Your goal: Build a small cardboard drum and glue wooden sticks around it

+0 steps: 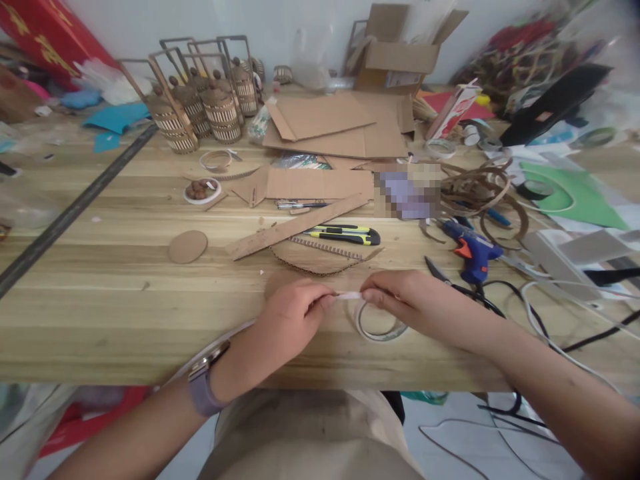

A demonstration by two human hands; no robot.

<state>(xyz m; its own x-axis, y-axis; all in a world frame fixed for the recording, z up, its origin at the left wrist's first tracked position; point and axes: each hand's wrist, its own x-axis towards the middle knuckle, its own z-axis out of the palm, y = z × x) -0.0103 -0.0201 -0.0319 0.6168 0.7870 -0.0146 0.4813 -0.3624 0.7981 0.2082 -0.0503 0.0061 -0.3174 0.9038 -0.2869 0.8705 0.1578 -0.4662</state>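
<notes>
My left hand and my right hand are both closed in a pinch just above the table. A short whitish strip, which looks like tape, is stretched between their fingertips. Directly below my right hand lies a roll of masking tape. Behind my left hand a round cardboard disc is partly covered. A long pale strip runs out from under my left forearm, and where it ends is hidden.
A yellow-black utility knife and cardboard strips lie ahead. To the right are scissors, a blue glue gun and cables. Another cardboard disc rests at left. Small bamboo lanterns stand behind.
</notes>
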